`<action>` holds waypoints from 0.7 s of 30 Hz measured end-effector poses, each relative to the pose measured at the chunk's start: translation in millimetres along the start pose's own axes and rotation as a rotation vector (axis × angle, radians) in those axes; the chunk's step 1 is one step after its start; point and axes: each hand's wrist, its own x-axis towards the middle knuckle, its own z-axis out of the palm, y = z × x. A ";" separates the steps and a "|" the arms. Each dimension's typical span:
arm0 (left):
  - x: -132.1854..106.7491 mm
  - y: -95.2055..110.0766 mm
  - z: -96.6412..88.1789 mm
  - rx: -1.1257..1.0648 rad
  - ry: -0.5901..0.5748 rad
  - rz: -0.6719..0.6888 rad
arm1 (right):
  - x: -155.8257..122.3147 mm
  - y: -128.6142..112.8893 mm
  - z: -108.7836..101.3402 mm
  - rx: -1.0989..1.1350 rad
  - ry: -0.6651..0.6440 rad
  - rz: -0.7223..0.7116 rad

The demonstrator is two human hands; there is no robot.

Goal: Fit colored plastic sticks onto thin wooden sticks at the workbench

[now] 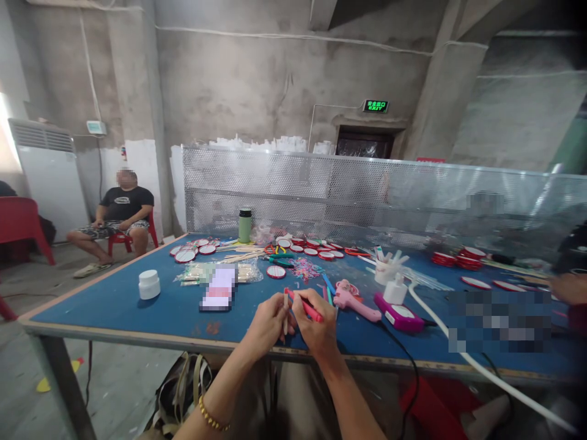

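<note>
Near the table's front edge, my left hand (268, 318) pinches a thin, flat wooden stick (286, 319) held upright. My right hand (316, 324) is closed around a red marker-like tool (312, 310), its end against or very near the top of the stick. The fingers of both hands almost touch. A pink glue gun (355, 304) lies just right of my right hand. Beyond the hands are a pile of small colourful pieces (306, 269) and a round, red-rimmed disc (276, 272).
A phone (219, 287) and a white jar (149, 285) stand to the left. On the right are a purple device (398, 315), a white bottle (395, 289) and a white cable (440, 324). A green bottle (245, 226) stands behind. A co-worker's hand (568, 287) shows at far right.
</note>
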 end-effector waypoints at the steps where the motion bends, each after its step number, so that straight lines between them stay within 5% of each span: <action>1: 0.1 -0.4 0.0 0.001 0.000 0.003 | 0.2 0.1 0.1 0.008 -0.003 0.002; 21: 1.0 1.2 0.3 0.000 0.008 0.006 | -0.2 -0.8 -0.9 0.009 -0.015 -0.007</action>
